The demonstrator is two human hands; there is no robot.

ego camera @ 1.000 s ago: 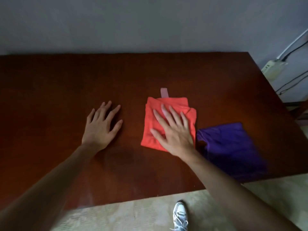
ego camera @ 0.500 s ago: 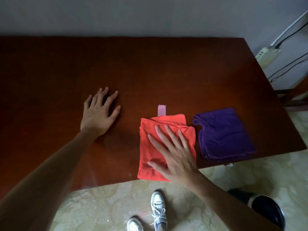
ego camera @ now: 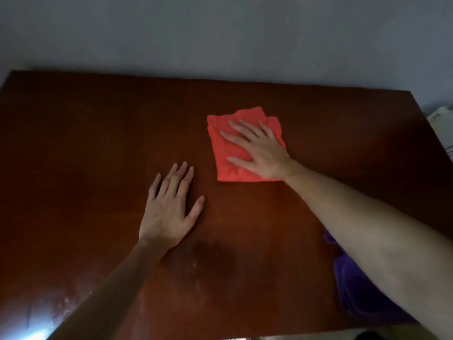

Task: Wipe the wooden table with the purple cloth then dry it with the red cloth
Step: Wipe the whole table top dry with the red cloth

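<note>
The folded red cloth (ego camera: 226, 153) lies on the dark wooden table (ego camera: 85, 143), right of centre and towards the far side. My right hand (ego camera: 259, 150) presses flat on it with straight, spread fingers. My left hand (ego camera: 169, 209) rests flat on the bare wood nearer to me, left of the cloth and apart from it. The purple cloth (ego camera: 355, 290) lies at the near right of the table, partly hidden under my right forearm.
A grey wall runs behind the table's far edge. A pale object (ego camera: 442, 121) shows past the table's right edge. A darker patch (ego camera: 208, 256) marks the wood near my left wrist, and glare (ego camera: 31, 332) sits at the near left corner.
My right hand has pushed the red cloth away from the near edge towards the far side. The view has tilted up, so the floor and shoes are out of sight. My left hand stays flat.
</note>
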